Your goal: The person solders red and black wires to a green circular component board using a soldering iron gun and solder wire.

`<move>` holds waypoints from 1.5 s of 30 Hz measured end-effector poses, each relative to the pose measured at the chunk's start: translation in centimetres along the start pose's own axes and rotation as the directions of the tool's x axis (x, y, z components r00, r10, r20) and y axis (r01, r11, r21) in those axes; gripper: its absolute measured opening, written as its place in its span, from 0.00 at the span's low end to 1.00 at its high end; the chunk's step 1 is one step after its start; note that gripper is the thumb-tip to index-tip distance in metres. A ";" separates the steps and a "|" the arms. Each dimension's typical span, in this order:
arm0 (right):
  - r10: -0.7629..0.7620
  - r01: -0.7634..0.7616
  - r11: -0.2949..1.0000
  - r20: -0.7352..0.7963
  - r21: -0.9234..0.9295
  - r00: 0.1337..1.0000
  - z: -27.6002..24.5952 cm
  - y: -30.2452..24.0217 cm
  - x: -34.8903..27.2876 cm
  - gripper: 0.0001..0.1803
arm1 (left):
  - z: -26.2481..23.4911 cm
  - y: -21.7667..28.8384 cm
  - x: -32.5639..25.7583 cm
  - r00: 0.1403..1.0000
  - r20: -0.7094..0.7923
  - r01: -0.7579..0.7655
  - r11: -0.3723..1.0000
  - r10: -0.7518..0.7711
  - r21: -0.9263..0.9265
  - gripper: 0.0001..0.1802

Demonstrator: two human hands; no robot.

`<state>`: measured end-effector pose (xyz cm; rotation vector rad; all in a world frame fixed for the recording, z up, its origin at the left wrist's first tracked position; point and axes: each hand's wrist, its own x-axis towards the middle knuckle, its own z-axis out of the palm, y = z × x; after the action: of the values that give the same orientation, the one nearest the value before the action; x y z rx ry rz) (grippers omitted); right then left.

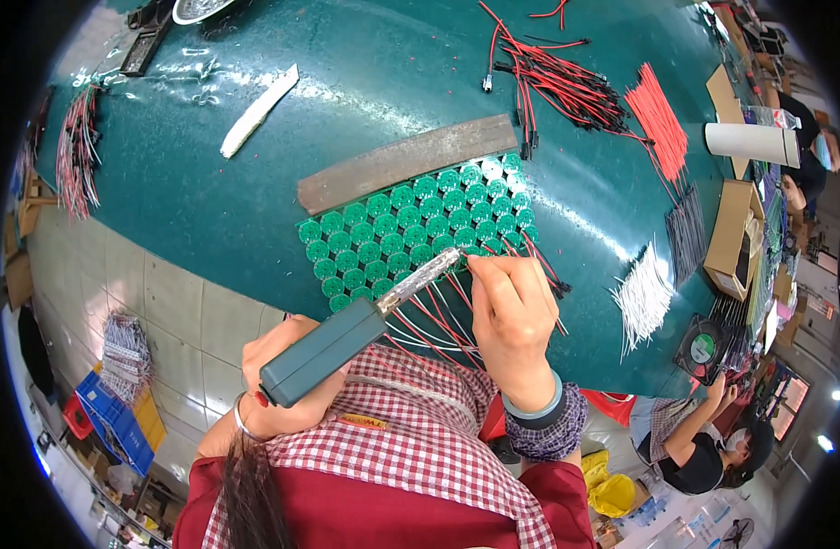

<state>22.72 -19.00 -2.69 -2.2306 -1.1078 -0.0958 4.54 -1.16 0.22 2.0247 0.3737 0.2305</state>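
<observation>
My left hand (287, 375) is wrapped round a soldering iron (328, 352) with a boxy dark green handle and a worn metal barrel. The barrel points up and right, its tip close to the fingertips of my right hand (513, 311). Those fingers are pinched on a thin wire, mostly hidden by the hand. Tip and fingers are over the near edge of a panel of round green circuit boards (390, 244). Red and white wires (429, 320) trail from that edge toward my apron. A flat grey metal bar (406, 163) lies along the panel's far edge.
Bundled red-and-black wires with connectors (566, 87), red wires (658, 119), dark wires (685, 236) and white wires (641, 297) lie on the green table to the right. Beyond are a cardboard box (734, 240), a small fan (701, 349) and a co-worker (699, 453). A white strip (260, 112) lies far left.
</observation>
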 end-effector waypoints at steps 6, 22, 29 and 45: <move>-0.031 0.031 1.000 0.012 0.001 0.999 0.0 0.2 0.0 0.15 | -0.2 0.0 -0.2 1.000 0.011 -0.027 0.999 0.026 0.047 0.15; -0.057 0.057 0.998 0.003 -0.032 0.998 0.2 0.1 -0.1 0.14 | 0.0 -0.1 -0.3 1.000 -0.021 -0.019 1.000 0.019 0.000 0.15; -0.051 0.052 0.998 0.011 -0.045 0.999 0.1 -0.1 -0.1 0.14 | 0.0 0.1 -0.2 0.996 0.016 0.084 0.995 -0.083 -0.060 0.11; -0.054 0.056 0.996 0.026 -0.074 0.998 -0.2 0.0 0.1 0.14 | -0.1 0.2 0.1 1.000 -0.005 -0.031 0.997 0.031 0.070 0.12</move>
<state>22.82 -19.06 -2.56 -2.2723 -1.1971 -0.1363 4.65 -1.14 0.40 2.0999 0.3587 0.2453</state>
